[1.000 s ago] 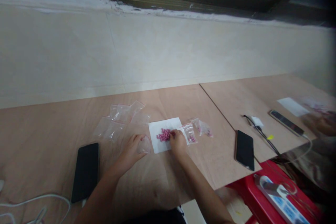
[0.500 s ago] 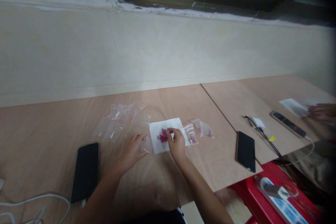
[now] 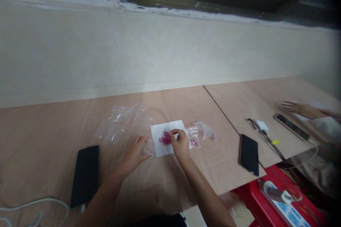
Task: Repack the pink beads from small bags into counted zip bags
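Note:
My left hand (image 3: pixel 137 149) is closed around a clear plastic bag (image 3: pixel 148 147), just left of a white sheet of paper (image 3: pixel 160 151). On the paper lies a small heap of dark pink beads (image 3: pixel 165 138). My right hand (image 3: pixel 180 143) hangs over the right side of that heap, thumb and index finger pinched together; whatever sits between the fingertips is too small to make out. Right of the paper are a zip bag (image 3: pixel 193 136) with some pink beads inside and a second, crumpled bag (image 3: pixel 206 130) that also holds beads.
Several flat clear bags (image 3: pixel 121 115) lie at the back left. One black phone (image 3: pixel 85 175) rests left of my arm, another (image 3: pixel 249 154) to the right. Cables, a further phone (image 3: pixel 291 127) and a co-worker's hand (image 3: pixel 303 109) are on the far right. A red stool (image 3: pixel 252 198) carries a power strip.
The co-worker's hand has moved left and now lies stretched out over the white paper there. My own hands have barely shifted.

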Action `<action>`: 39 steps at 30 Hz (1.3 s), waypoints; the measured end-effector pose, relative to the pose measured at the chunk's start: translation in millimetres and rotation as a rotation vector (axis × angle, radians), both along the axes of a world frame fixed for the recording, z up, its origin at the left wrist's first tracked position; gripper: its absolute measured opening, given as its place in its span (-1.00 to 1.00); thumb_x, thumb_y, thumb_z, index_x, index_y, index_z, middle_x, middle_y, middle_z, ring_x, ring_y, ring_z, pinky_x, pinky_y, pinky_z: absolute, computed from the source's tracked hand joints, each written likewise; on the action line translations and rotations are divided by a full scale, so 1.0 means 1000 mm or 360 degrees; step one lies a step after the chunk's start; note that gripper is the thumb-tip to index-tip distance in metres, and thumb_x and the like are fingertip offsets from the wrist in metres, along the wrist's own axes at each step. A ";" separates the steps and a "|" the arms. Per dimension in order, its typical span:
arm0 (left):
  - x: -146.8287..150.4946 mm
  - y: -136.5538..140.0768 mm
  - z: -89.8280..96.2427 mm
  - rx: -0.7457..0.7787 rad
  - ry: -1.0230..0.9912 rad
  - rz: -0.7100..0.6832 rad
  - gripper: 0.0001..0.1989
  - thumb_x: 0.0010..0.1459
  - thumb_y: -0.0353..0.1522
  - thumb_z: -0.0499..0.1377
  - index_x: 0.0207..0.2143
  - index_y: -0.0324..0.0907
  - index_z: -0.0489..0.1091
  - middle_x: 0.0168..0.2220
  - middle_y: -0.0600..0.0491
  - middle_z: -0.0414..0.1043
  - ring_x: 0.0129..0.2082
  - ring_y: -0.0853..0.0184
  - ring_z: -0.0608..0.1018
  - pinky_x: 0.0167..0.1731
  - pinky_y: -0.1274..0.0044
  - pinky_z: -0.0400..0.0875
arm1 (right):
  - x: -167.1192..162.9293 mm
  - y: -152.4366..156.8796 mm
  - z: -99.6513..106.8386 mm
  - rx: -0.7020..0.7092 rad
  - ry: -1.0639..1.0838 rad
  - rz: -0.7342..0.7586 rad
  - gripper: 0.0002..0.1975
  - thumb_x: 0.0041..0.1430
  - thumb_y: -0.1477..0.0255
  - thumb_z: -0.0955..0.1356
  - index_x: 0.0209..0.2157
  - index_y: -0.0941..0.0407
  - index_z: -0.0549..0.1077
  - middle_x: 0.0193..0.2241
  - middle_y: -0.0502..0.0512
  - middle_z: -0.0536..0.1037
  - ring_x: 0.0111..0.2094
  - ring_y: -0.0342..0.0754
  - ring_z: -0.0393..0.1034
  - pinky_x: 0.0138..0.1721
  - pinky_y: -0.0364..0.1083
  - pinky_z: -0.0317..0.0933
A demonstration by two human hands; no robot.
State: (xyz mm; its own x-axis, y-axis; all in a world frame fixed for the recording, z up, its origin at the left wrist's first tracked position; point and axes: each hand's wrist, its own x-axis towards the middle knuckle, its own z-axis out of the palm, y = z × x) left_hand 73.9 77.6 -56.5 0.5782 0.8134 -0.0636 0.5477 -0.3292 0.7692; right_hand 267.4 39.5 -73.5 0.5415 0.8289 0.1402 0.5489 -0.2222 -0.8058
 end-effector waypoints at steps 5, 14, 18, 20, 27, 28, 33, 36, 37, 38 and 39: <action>0.007 0.001 -0.006 -0.0002 -0.0063 0.0004 -0.58 -0.13 -0.51 0.20 -0.15 -0.12 0.27 -0.16 0.01 0.30 -0.09 0.21 0.36 -0.07 0.33 0.27 | -0.038 -0.013 0.013 0.0203 0.0191 0.0522 -0.84 0.07 0.37 0.28 -0.45 0.12 0.48 -0.44 0.09 0.49 -0.38 -0.08 0.33 -0.30 -0.09 0.21; -0.006 0.003 -0.004 0.0002 0.0035 0.0046 -0.59 -0.11 -0.49 0.21 -0.15 -0.11 0.26 -0.14 0.01 0.28 -0.07 0.20 0.35 -0.04 0.33 0.25 | 0.009 0.011 -0.021 -0.0141 -0.0216 -0.0003 -0.77 0.07 0.48 0.22 -0.38 0.20 0.50 -0.38 0.20 0.50 -0.32 -0.03 0.35 -0.27 -0.08 0.20; -0.006 0.003 -0.004 0.0019 0.0044 0.0049 -0.60 -0.11 -0.48 0.21 -0.16 -0.10 0.26 -0.14 0.03 0.29 -0.07 0.20 0.35 -0.05 0.34 0.25 | 0.021 0.017 -0.025 -0.0240 -0.0213 0.0073 -0.81 0.02 0.49 0.25 -0.47 0.18 0.50 -0.45 0.14 0.51 -0.41 -0.08 0.36 -0.34 -0.12 0.21; -0.005 0.003 -0.005 0.0013 0.0048 0.0038 -0.59 -0.12 -0.48 0.22 -0.15 -0.10 0.26 -0.14 0.03 0.29 -0.07 0.20 0.35 -0.04 0.34 0.25 | 0.020 0.015 -0.019 -0.0211 -0.0176 0.0040 -0.82 0.02 0.46 0.26 -0.50 0.18 0.49 -0.48 0.12 0.51 -0.45 -0.08 0.35 -0.38 -0.12 0.20; 0.004 0.003 -0.011 0.0023 -0.0027 0.0025 -0.58 -0.14 -0.50 0.21 -0.16 -0.13 0.27 -0.15 0.01 0.31 -0.10 0.20 0.37 -0.08 0.34 0.28 | -0.030 -0.008 0.017 0.0172 0.0099 0.0488 -0.86 0.06 0.40 0.30 -0.46 0.09 0.50 -0.47 0.06 0.51 -0.37 -0.06 0.35 -0.26 -0.05 0.19; 0.004 0.003 -0.011 0.0027 -0.0033 0.0033 -0.59 -0.14 -0.50 0.21 -0.16 -0.13 0.28 -0.16 0.01 0.31 -0.11 0.20 0.37 -0.09 0.34 0.29 | -0.036 -0.009 0.017 0.0181 0.0125 0.0567 -0.86 0.07 0.41 0.30 -0.44 0.07 0.50 -0.46 0.06 0.51 -0.37 -0.06 0.35 -0.25 -0.04 0.19; -0.002 0.004 -0.009 0.0014 0.0020 0.0057 -0.59 -0.13 -0.48 0.22 -0.16 -0.12 0.28 -0.16 0.02 0.31 -0.09 0.20 0.37 -0.07 0.33 0.27 | -0.027 0.004 -0.001 0.0035 -0.0165 0.0238 -0.81 0.10 0.44 0.24 -0.37 0.13 0.49 -0.38 0.15 0.49 -0.28 0.01 0.29 -0.21 -0.01 0.14; -0.005 0.004 -0.007 0.0003 0.0048 0.0057 -0.59 -0.13 -0.48 0.22 -0.16 -0.12 0.28 -0.16 0.02 0.31 -0.08 0.20 0.36 -0.06 0.33 0.26 | -0.013 0.020 -0.015 -0.0171 -0.0467 0.0085 -0.82 0.08 0.50 0.24 -0.42 0.17 0.49 -0.38 0.25 0.47 -0.31 0.05 0.24 -0.28 -0.02 0.10; -0.006 0.004 -0.006 0.0006 0.0049 0.0063 -0.59 -0.13 -0.48 0.22 -0.16 -0.11 0.28 -0.15 0.02 0.30 -0.08 0.20 0.36 -0.05 0.34 0.26 | -0.009 0.024 -0.017 -0.0221 -0.0530 0.0085 -0.82 0.07 0.52 0.24 -0.46 0.17 0.48 -0.41 0.26 0.47 -0.33 0.05 0.23 -0.30 -0.02 0.08; -0.006 0.004 -0.006 0.0009 0.0051 0.0070 -0.59 -0.13 -0.48 0.22 -0.16 -0.11 0.27 -0.15 0.02 0.30 -0.08 0.20 0.35 -0.05 0.34 0.26 | -0.007 0.027 -0.019 -0.0256 -0.0569 0.0096 -0.80 0.07 0.54 0.24 -0.49 0.17 0.48 -0.44 0.25 0.46 -0.35 0.05 0.22 -0.32 -0.03 0.07; -0.006 0.004 -0.007 0.0010 0.0055 0.0072 -0.59 -0.13 -0.48 0.22 -0.16 -0.11 0.27 -0.15 0.02 0.30 -0.08 0.20 0.35 -0.05 0.34 0.26 | -0.006 0.029 -0.019 -0.0275 -0.0588 0.0104 -0.80 0.07 0.55 0.23 -0.51 0.17 0.48 -0.46 0.24 0.46 -0.37 0.04 0.22 -0.32 -0.03 0.06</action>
